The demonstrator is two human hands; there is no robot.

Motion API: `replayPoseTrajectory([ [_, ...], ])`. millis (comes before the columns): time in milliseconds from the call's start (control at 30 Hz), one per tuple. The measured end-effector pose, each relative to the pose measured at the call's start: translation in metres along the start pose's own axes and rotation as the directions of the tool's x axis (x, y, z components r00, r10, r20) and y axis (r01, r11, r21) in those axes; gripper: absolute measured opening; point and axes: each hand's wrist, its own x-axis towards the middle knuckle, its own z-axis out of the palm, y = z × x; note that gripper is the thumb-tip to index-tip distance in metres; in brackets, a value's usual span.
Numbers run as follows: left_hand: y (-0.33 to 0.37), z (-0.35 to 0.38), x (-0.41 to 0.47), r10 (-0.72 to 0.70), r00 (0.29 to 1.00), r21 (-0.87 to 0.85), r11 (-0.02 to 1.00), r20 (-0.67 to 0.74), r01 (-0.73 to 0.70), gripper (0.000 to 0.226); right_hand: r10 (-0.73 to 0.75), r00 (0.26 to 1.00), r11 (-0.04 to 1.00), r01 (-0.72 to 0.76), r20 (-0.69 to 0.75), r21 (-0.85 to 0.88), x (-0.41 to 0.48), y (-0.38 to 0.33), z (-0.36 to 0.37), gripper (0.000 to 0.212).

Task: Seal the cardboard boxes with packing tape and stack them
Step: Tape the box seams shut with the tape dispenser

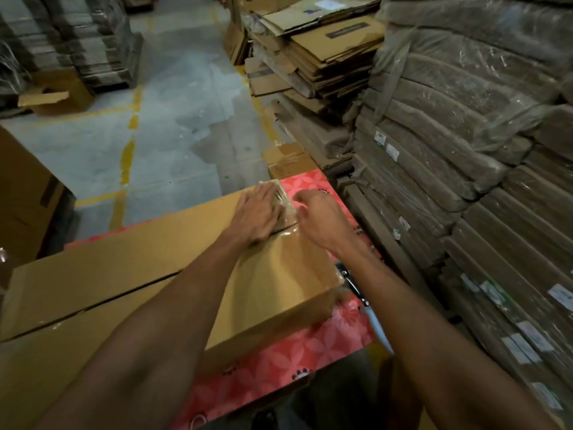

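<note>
A long brown cardboard box [124, 274] lies on a table with a red flowered cloth [294, 349]. Its top flaps meet in a dark seam running from left to right. Clear packing tape [286, 203] covers the far right end of the box. My left hand [254, 215] lies flat with straight fingers pressing on the taped end. My right hand [319, 218] hovers just right of it at the box's end, fingers curled; I cannot tell whether it pinches the tape.
Scissors with a white handle [369, 308] lie on the cloth right of the box. Wrapped bundles of flat cardboard [465, 150] tower at the right. A small box [286, 159] sits beyond the table. More cartons [24, 187] stand at left on the concrete floor.
</note>
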Motion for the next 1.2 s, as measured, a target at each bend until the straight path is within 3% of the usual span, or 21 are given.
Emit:
replayPoseTrajectory([
  [133,-0.028,-0.011,0.043,0.019,0.996,0.028,0.999,0.090,-0.021,0.049,-0.054,0.985,0.993,0.071,0.163,-0.095,0.058,-0.013,0.051,0.049],
  [367,-0.043,0.001,0.048,0.044,0.999,0.051,0.998,-0.023,-0.043,0.046,-0.052,0.982,0.944,0.108,0.183,-0.310,0.054,-0.012,0.072,0.055],
  [667,-0.040,-0.005,0.043,0.042,0.999,0.060,0.997,0.022,-0.043,0.049,0.103,0.970,0.958,-0.037,0.221,-0.284,0.002,-0.004,0.064,0.063],
  [933,-0.016,-0.007,0.032,0.015,0.997,0.145,0.989,0.077,-0.026,0.056,0.133,0.975,0.931,-0.062,0.176,-0.359,-0.068,-0.001,0.052,0.065],
  [1067,0.010,0.002,-0.015,0.160,0.982,0.125,0.977,0.097,-0.172,0.056,0.124,0.974,0.931,-0.049,0.188,-0.362,-0.064,0.004,0.055,0.064],
  [1200,0.016,0.013,-0.054,0.168,0.982,0.136,0.975,0.087,-0.178,0.055,0.096,0.972,0.945,-0.021,0.213,-0.327,-0.066,0.006,0.053,0.065],
])
